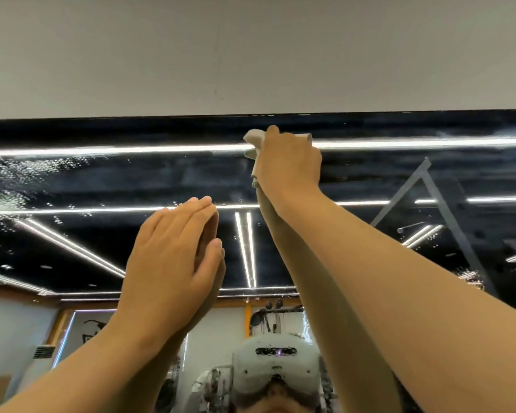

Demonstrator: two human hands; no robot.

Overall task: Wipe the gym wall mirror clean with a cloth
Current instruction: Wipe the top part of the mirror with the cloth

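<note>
- One mirror (131,177) fills the middle and lower frame; its top edge runs straight across just above mid-height, with one plain pale wall (251,55) above it.
- One cloth (255,138), pale and bunched, sits against the glass just under the mirror's top edge, a little right of centre. Only its edges show, at the left and upper right of the hand covering it.
- Two bare hands are raised to the glass, each on a bare forearm coming up from the bottom of the frame.
- The right hand (286,165), upper centre-right, grasps the cloth and holds it on the mirror, with its fingers bent over the wad.
- The left hand (167,257), centre-left and lower, lies flat on the glass, its fingers released, straight and close together, holding nothing. It is well apart from the cloth.
- Specks of droplets (27,171) spread over the glass at upper left.
- Two long horizontal light strips (102,150) are reflected across the mirror, with one upright pair between the arms.
- One white headset (276,362) is reflected at bottom centre.
</note>
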